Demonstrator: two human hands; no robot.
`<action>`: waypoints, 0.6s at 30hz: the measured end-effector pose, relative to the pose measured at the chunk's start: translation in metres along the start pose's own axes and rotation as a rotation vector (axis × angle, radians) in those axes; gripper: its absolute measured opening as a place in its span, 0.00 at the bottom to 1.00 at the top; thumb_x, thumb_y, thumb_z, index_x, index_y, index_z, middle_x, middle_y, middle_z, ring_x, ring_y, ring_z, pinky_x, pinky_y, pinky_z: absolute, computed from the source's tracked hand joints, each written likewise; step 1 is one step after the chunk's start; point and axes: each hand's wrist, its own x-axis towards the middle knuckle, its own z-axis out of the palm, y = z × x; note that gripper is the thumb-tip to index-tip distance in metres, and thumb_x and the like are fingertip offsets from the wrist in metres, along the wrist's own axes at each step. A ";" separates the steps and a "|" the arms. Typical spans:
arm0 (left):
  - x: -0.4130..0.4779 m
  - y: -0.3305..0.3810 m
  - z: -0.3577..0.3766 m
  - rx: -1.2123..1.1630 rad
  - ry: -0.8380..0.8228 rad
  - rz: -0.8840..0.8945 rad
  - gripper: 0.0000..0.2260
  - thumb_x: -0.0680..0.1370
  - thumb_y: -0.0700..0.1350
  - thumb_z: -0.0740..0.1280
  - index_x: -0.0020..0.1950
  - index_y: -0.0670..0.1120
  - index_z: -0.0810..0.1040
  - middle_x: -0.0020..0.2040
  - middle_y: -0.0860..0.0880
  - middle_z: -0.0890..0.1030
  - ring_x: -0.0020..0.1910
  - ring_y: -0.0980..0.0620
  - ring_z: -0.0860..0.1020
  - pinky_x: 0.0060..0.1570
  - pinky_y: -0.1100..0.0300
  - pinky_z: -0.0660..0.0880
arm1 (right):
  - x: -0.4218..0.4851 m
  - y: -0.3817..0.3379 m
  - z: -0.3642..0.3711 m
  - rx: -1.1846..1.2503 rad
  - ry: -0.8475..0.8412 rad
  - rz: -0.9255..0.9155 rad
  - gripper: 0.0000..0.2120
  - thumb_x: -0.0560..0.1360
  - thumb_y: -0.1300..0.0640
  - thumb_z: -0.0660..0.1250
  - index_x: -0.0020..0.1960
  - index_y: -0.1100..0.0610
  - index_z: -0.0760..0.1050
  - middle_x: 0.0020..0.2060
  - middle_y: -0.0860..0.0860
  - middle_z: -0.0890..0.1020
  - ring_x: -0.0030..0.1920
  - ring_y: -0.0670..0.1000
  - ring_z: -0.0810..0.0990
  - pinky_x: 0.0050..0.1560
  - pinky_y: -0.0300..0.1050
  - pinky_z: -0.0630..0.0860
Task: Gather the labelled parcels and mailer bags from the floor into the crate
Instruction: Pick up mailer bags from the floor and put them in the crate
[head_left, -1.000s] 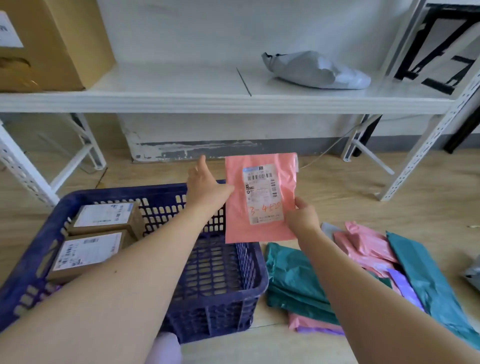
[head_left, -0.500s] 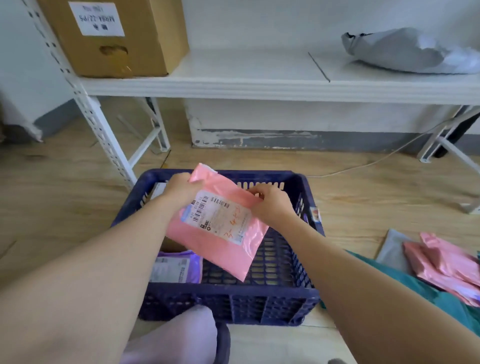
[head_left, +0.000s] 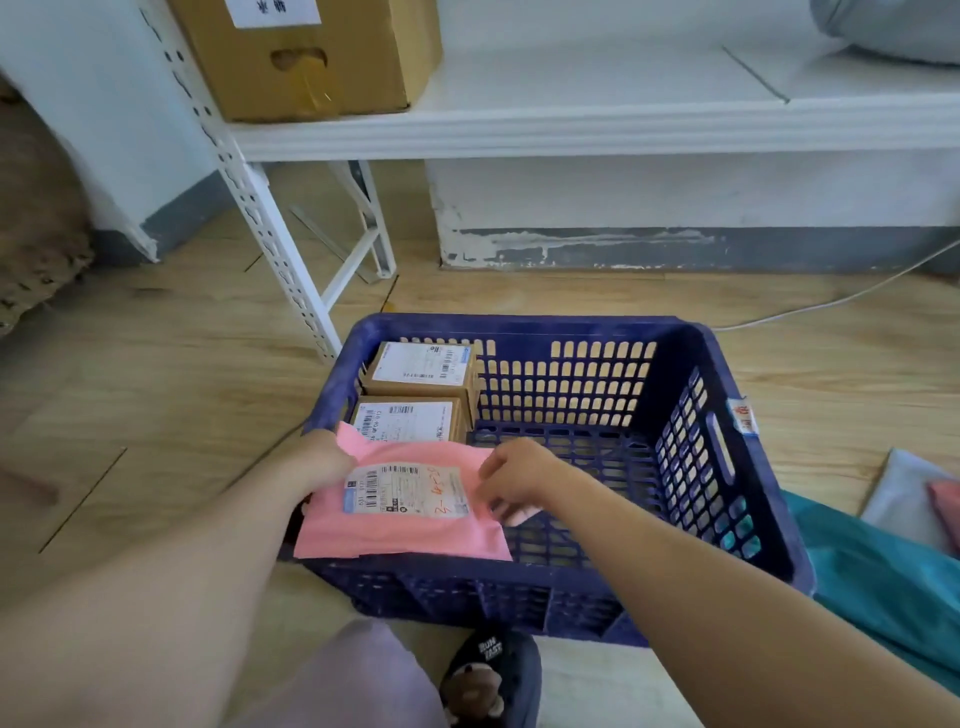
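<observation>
Seen from the head view, the blue crate (head_left: 717, 467) sits on the wood floor (head_left: 156, 374) just in front of a white shelf (head_left: 571, 124). Both hands are down at its near left corner with a pink mailer (head_left: 405, 540) between them. The mailer is level and label (head_left: 408, 491) up, inside the crate above the near rim, and its far edge overlaps the nearer of two boxes (head_left: 410, 421) stacked along the left wall, both with white labels on top. The left hand (head_left: 322, 462) has the mailer's left edge, its fingers tucked out of sight under the pink. The right hand (head_left: 519, 473) has its fingers (head_left: 498, 501) curled down over the right edge, gripping it there. I cannot tell whether the mailer already rests on anything below. The rest of the crate's grid bottom shows bare. On the floor to the right lie a teal bag (head_left: 883, 582), a pale bag (head_left: 904, 488) and a bit of another pink one (head_left: 948, 509). A carton (head_left: 311, 57) stands on the shelf, and a grey bag (head_left: 893, 31) lies on it at the far right. A dark slipper (head_left: 493, 675) shows below the crate.
</observation>
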 end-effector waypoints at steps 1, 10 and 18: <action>0.001 0.000 0.002 0.110 0.005 0.012 0.17 0.81 0.40 0.60 0.67 0.34 0.69 0.61 0.39 0.75 0.55 0.47 0.74 0.44 0.62 0.64 | 0.002 0.001 0.007 -0.050 0.005 -0.006 0.13 0.71 0.70 0.66 0.54 0.65 0.78 0.41 0.56 0.81 0.39 0.54 0.80 0.50 0.46 0.80; -0.016 0.004 0.009 0.437 0.077 0.441 0.20 0.68 0.56 0.74 0.53 0.50 0.71 0.52 0.52 0.75 0.50 0.51 0.75 0.44 0.58 0.71 | 0.019 0.004 0.053 -0.240 0.152 -0.119 0.09 0.73 0.64 0.63 0.50 0.53 0.73 0.56 0.53 0.79 0.51 0.55 0.82 0.50 0.47 0.82; -0.016 -0.007 0.022 0.549 -0.322 0.258 0.29 0.70 0.52 0.73 0.66 0.49 0.66 0.58 0.48 0.75 0.52 0.48 0.76 0.52 0.54 0.75 | 0.035 -0.003 0.068 -0.502 0.119 -0.214 0.18 0.76 0.59 0.61 0.66 0.50 0.68 0.59 0.51 0.77 0.54 0.53 0.77 0.55 0.49 0.78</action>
